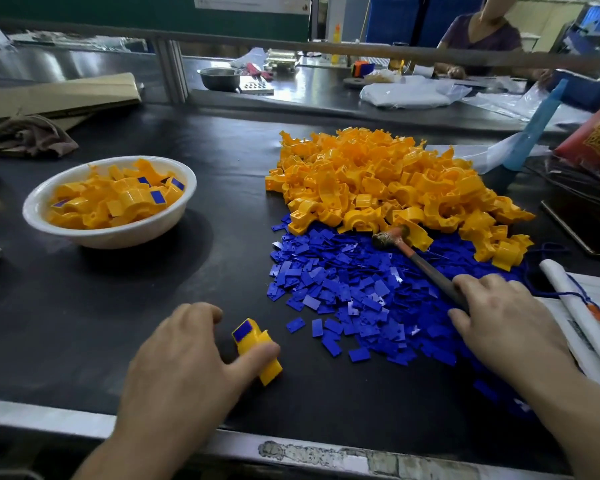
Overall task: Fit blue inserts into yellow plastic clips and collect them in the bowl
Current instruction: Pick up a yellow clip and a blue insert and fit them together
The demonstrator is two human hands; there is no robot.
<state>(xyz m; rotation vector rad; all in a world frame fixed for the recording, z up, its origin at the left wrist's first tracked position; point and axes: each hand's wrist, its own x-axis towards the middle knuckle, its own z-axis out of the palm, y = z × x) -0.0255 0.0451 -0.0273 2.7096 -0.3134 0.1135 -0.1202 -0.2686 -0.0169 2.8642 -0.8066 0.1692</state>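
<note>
A worker's left hand (181, 358) lays its thumb across a yellow clip (257, 353) on the dark surface (101, 306), its fingers loosely bent beside the clip, which carries a blue insert (242, 330) at its far end. The right hand (499, 317) grips the handle of a small hammer (392, 237), whose head lies where a spread of loose blue inserts (343, 289) meets a heap of yellow clips (395, 181). At left, well apart, stands a white bowl (118, 237) of fitted clips.

Yellow clip (252, 342) w/ blue insert (242, 331), bowl (118, 235) half-full
</note>
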